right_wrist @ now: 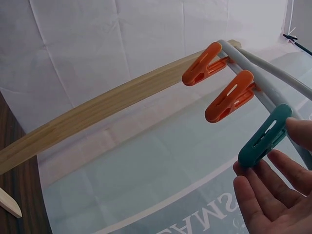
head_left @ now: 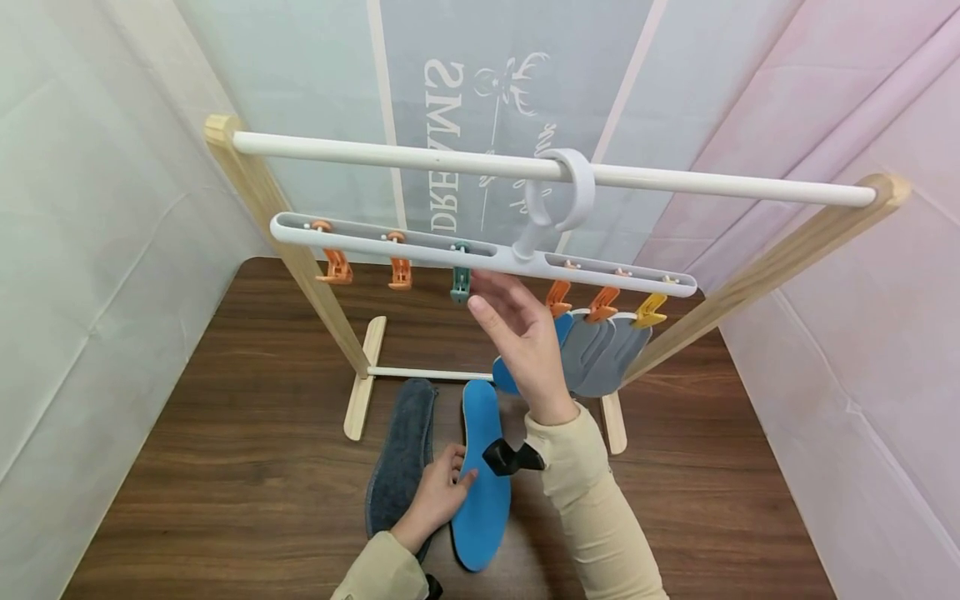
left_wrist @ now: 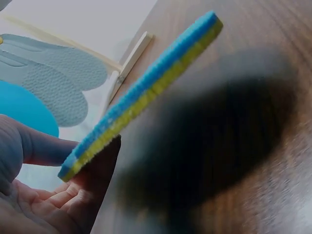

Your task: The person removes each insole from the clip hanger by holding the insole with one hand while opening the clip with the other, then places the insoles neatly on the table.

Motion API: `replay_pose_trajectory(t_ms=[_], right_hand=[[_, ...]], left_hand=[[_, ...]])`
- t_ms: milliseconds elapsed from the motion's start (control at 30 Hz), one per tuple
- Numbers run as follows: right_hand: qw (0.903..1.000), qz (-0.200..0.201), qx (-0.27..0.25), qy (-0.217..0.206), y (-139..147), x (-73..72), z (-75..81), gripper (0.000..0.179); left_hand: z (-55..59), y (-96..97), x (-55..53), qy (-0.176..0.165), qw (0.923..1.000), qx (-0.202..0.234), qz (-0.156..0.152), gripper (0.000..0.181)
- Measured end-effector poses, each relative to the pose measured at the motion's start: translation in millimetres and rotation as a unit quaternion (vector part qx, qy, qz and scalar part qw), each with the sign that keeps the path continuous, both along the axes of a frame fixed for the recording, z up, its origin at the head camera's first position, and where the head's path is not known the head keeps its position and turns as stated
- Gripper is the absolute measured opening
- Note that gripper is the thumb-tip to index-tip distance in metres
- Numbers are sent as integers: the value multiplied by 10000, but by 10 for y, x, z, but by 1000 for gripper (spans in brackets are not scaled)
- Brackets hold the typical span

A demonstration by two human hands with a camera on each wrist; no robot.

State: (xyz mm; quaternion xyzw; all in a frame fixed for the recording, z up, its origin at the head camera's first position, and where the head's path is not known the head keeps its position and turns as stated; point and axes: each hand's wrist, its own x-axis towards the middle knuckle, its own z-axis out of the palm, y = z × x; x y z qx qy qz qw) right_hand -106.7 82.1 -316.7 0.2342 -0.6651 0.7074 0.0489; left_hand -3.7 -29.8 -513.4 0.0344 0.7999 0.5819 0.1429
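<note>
In the head view, my left hand [head_left: 437,493] pinches a blue insole [head_left: 483,533] at its edge, low over the wooden floor. The left wrist view has this insole [left_wrist: 141,92] edge-on, with a blue top layer and a yellow one beneath. My right hand [head_left: 528,337] is raised at a green clip [head_left: 461,285] under a white hanger [head_left: 420,252]. From the right wrist, the thumb overlaps the upper part of the green clip [right_wrist: 265,136], and spread fingertips are right by its lower end. That clip holds nothing.
Two orange clips [head_left: 401,273] hang without anything to the left. On the right, other clips [head_left: 602,305] hold a blue insole [head_left: 506,377] and grey ones [head_left: 588,354]. Dark plush insole-shaped pieces [head_left: 397,467] lie on the floor. A wooden rack with a white rod [head_left: 337,150] carries the hanger.
</note>
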Motion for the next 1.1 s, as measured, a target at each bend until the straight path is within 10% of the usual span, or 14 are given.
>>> replay_pose_trajectory(t_ms=[333,533,833,1100], right_hand=[[9995,-130,247,-111,27,28,-14,38],[9991,-17,411,31,70,48,-48,40],[9981,160,358,466,178,52,-172,42],[9983,-47,531,240,207,193,-39,37]], left_hand=[[-109,34,45,15,10000,51,29,35],[-144,64,18,425,9956,-788,262,50],[-43,141,-12,1187,9545,-2737,23,61],[43,154,-121,1625,9356,-3134,33,65]])
